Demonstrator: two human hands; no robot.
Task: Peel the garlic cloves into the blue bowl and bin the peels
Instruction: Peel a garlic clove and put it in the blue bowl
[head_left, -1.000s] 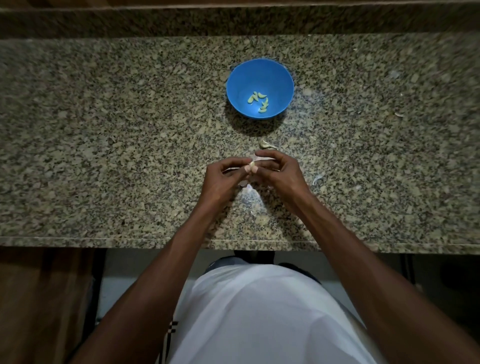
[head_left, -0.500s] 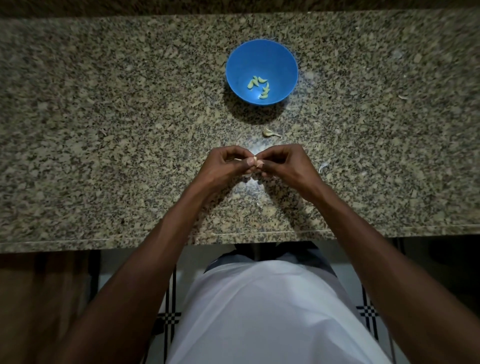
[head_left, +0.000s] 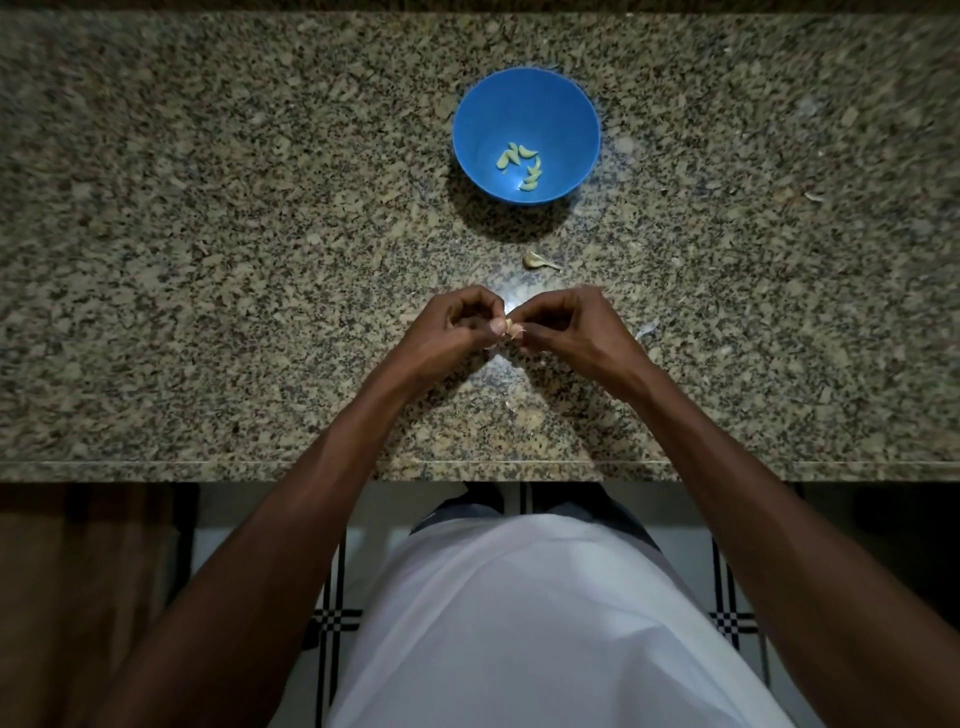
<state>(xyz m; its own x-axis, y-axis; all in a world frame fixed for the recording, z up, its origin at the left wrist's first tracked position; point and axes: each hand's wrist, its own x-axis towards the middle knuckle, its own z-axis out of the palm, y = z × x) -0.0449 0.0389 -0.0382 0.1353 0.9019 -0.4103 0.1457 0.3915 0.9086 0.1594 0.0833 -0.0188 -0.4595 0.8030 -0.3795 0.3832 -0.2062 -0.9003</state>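
garlic clove (head_left: 509, 327) | pinched by left hand (head_left: 457, 327), right hand (head_left: 569, 327) grip | mid-counter (head_left: 208, 260), blue bowl (head_left: 582, 124) apart

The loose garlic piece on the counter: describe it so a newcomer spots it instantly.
Find the blue bowl on the granite counter. Between it and the hands lies the garlic piece, alone and untouched, with a thin tail; unlike the peeled cloves, it sits outside the bowl.

Only an unpeeled clove (head_left: 537, 260) lies between hands (head_left: 511, 328) and bowl (head_left: 566, 114).
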